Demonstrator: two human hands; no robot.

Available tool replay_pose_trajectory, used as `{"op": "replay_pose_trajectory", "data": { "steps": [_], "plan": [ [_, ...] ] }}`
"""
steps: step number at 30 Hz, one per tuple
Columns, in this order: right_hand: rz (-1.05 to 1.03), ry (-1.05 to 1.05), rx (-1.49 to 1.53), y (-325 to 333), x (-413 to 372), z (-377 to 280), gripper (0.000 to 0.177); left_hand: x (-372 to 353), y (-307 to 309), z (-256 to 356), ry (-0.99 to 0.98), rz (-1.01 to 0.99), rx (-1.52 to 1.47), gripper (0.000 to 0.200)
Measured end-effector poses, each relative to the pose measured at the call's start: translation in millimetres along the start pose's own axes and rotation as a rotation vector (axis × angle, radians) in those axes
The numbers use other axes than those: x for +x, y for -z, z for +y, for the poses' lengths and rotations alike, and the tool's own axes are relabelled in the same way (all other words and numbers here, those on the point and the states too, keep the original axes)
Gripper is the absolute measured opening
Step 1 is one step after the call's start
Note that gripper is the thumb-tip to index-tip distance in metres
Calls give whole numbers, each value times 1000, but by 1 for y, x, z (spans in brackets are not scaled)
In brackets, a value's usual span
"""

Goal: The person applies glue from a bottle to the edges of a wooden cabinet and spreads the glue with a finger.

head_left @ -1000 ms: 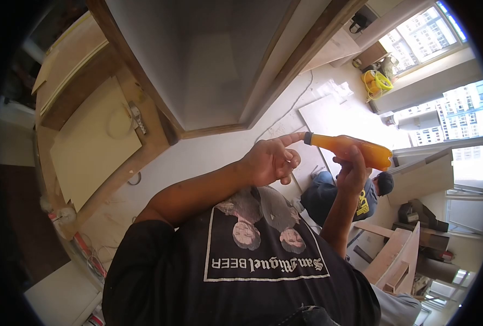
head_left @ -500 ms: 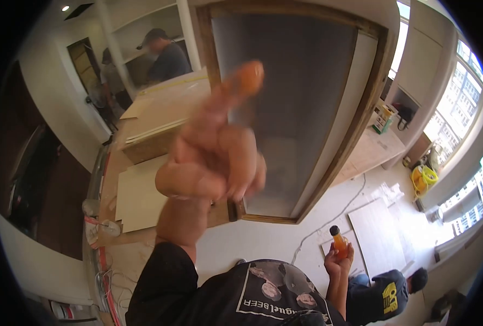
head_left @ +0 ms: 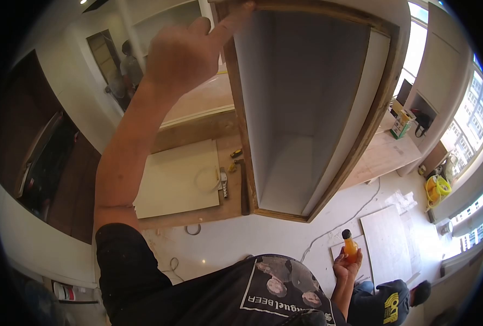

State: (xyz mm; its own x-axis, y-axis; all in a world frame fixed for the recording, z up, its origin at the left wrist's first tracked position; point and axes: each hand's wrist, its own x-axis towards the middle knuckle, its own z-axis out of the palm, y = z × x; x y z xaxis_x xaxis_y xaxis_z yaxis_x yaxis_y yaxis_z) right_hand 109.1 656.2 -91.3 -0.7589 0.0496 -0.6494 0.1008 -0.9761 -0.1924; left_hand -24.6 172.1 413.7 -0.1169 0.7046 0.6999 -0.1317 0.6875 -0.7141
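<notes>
My left hand (head_left: pixel 182 60) is raised at the upper left. Its index finger stretches to the top left corner of a brown wooden frame (head_left: pixel 312 6), while the other fingers are curled; I see nothing held in it. The fingertip is blurred. The frame edges a tall, grey-white cabinet interior (head_left: pixel 312 103). Low on the right, my right hand (head_left: pixel 348 267) is wrapped round a small bottle (head_left: pixel 350 249) of orange liquid with a black cap, held upright away from the cabinet.
A pale panel (head_left: pixel 179 176) lies on a wooden bench beside a tape roll (head_left: pixel 206 178) and small tools. A person (head_left: pixel 391 304) in a dark shirt is at the lower right, near boards (head_left: pixel 385 244) on the floor. Another person (head_left: pixel 130 65) stands far back left. A cable crosses the floor.
My left hand has moved up, from in front of the cabinet to the frame's top left corner. Its orange-coated fingertip no longer shows clearly. The view has shifted; my right hand still holds the bottle.
</notes>
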Motion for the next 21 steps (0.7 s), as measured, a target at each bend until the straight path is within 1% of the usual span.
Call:
{"op": "replay_pose_trajectory", "data": {
  "steps": [4,7,10,13,18,19,21],
  "plan": [
    [-21,-10,-19,-3,-2,5,39,-7,-8,-5,50,-26,45,82],
    [-36,-9,-43,-9,-4,8,37,-15,-13,3,137,53,-155,83],
    [-67,-19,-55,-8,-3,10,36,-20,-11,22,321,25,-249,79],
    [-84,-6,-63,-12,-4,11,36,-8,2,47,498,-32,-339,76],
    [-86,-32,-78,-13,-6,9,36,11,10,69,690,-74,-462,80],
    [-90,-12,-82,-13,-8,9,37,16,10,76,734,-78,-473,81],
    [-100,26,-88,-13,-8,13,37,27,8,90,828,-40,-595,79]
  ]
}}
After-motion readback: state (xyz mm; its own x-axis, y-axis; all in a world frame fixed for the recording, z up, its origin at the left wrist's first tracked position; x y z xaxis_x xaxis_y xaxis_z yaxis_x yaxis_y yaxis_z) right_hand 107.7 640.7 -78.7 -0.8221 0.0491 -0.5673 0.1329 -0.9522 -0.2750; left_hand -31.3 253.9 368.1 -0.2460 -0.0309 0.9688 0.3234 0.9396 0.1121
